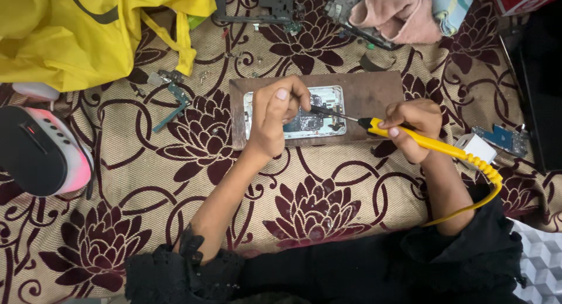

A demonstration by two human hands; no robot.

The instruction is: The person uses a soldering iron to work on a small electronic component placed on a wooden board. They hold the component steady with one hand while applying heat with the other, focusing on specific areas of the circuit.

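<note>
Under the left hand lies an opened phone — back cover off, silver frame, dark circuitry bare — flat and lengthwise on a brown wooden board. In the right hand sits a yellow-handled soldering iron, tilted low, its dark thin tip reaching left onto the phone's insides just beside the left hand's fingers — yellow cord trailing off behind the right wrist.

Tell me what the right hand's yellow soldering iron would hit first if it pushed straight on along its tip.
Held in the right hand, the soldering iron points left at the opened phone. It would probably meet the phone's circuit board first, close beside the left hand fingers; depth is unclear.
</note>
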